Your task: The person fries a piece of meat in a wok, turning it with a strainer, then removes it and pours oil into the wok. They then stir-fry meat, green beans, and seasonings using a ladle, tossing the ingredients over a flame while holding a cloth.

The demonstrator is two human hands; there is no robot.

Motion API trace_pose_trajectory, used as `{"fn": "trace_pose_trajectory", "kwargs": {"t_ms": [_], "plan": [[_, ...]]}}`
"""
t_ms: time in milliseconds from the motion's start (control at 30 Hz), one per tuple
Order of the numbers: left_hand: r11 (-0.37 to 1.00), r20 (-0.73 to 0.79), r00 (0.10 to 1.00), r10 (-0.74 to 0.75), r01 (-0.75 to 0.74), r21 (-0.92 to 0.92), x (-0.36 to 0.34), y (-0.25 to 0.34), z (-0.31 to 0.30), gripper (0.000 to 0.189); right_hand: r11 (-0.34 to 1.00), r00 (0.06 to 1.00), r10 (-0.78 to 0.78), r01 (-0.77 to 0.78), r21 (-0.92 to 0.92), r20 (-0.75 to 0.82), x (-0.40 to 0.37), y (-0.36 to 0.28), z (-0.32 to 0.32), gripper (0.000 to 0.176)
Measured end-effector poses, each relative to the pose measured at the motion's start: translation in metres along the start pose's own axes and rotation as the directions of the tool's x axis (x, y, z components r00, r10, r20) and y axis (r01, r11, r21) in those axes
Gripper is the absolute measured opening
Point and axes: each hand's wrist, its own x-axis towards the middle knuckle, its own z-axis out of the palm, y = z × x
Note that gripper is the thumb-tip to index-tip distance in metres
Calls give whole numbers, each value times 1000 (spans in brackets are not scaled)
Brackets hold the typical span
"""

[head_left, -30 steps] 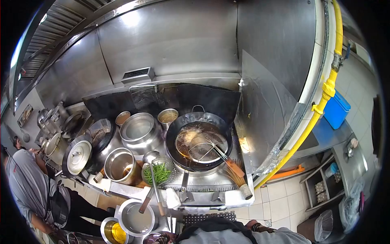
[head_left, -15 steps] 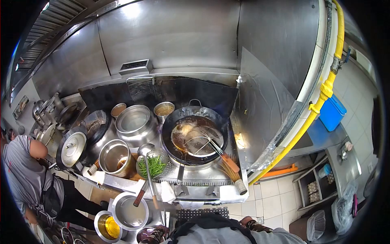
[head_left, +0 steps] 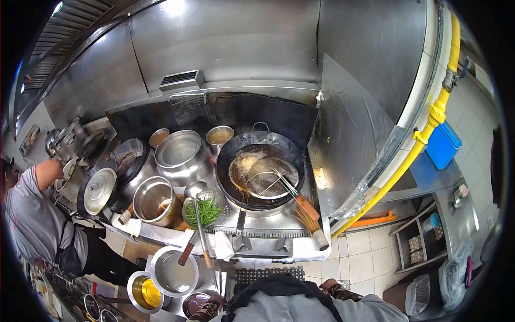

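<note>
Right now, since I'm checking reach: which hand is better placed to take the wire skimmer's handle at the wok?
Right, probably. The skimmer handle sticks out past the lower right rim of the wok, toward the right hand. The left hand sits low by the small bowl, farther off.

Brightly lit from overhead, white glare high on the brushed stainless-steel back wall (head_left: pixel 225 48). Heavy fisheye bending, black vignetted corners, softness near edges.

A black round wok (head_left: pixel 292 155) of brown oil holds a wire skimmer (head_left: pixel 268 180) — beside it, a perforated steel colander (head_left: pixel 225 213) of green beans (head_left: pixel 204 210). A yellow pipe (head_left: pixel 429 123) passes a blue plastic box (head_left: pixel 442 145); a grey-shirted person (head_left: pixel 27 214) stands left.
</note>
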Motion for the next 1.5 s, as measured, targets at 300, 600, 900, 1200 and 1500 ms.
{"fn": "trace_pose_trajectory", "kwargs": {"t_ms": [300, 600, 900, 1200, 1500], "plan": [[1000, -18, 1000, 16, -16, 3, -8, -5, 9, 26, 988, 997, 6, -18, -155, -76, 10, -12, -12, 27], [1000, -20, 999, 31, -31, 4, -20, -10, 17, 27, 998, 999, 40, -41, -47, -33, -10, -32, -7, 24], [999, -13, 999, 40, -40, 22, -25, -11, 11, 27, 964, 998, -20, 33, -263, 52, -16, -24, 5, 24], [998, -9, 999, 51, -50, 35, -31, -9, 12, 27, 985, 990, -13, -12, -174, -144, 4, -11, 27, 40], [997, -20, 998, 65, -64, 39, -41, -13, 18, 27, 996, 998, 13, -19, -83, -66, 0, -22, 11, 37]]}}
